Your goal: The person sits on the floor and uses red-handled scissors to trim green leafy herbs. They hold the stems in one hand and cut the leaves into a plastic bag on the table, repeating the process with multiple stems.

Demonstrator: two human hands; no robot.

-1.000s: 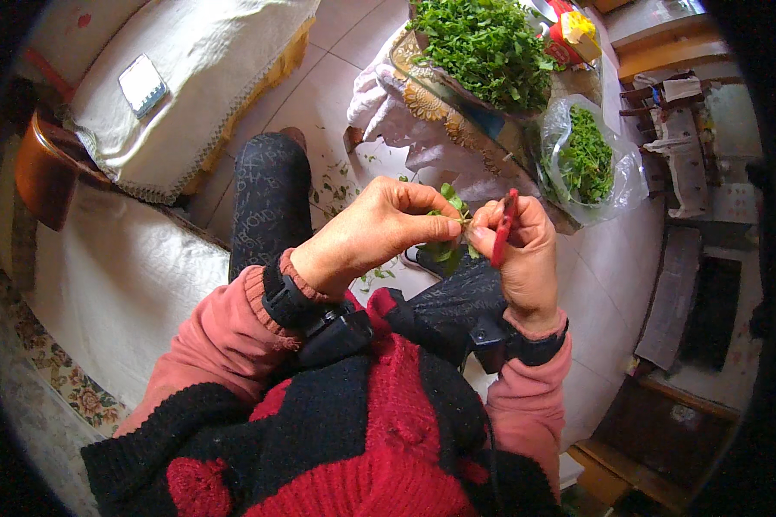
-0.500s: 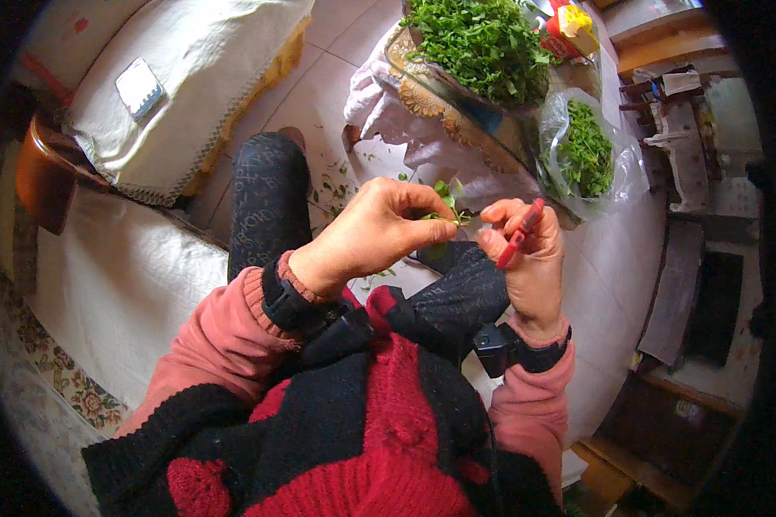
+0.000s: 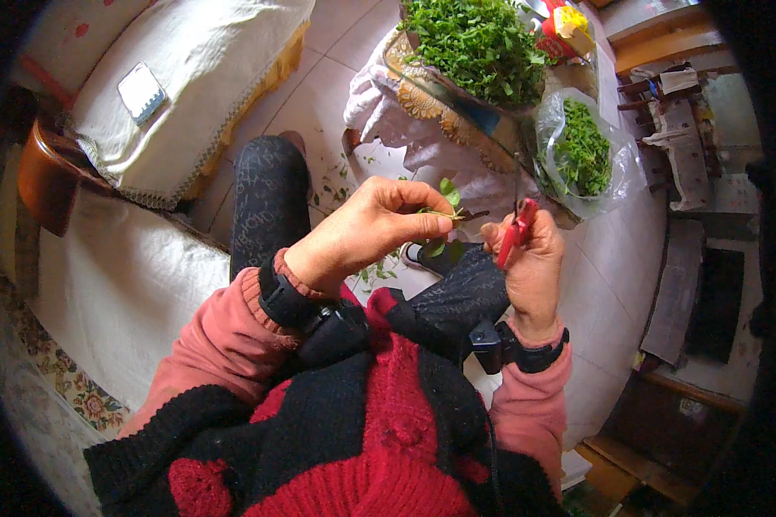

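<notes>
My left hand [image 3: 362,226] pinches a small bunch of green leafy sprigs [image 3: 448,193] between thumb and fingers. Leaves stick out above and below the fingertips, and the pale stem ends point right. In my right hand [image 3: 535,274] is a pair of red-handled scissors [image 3: 516,234], gripped by the handles. Their dark blades are spread, one pointing up and the other left toward the stem ends. Whether that blade touches the stems I cannot tell.
A glass-topped table [image 3: 440,108] ahead bears a heap of chopped greens [image 3: 483,52], beside a clear plastic bag [image 3: 625,168] of more greens. Leaf scraps [image 3: 332,183] litter the tiled floor. A phone-like object [image 3: 141,91] lies on the white-covered seat [image 3: 203,60] at left.
The scissors have turned and their blades have come apart, now showing up and left. My right hand has shifted slightly. My left hand keeps its pinch on the sprigs.
</notes>
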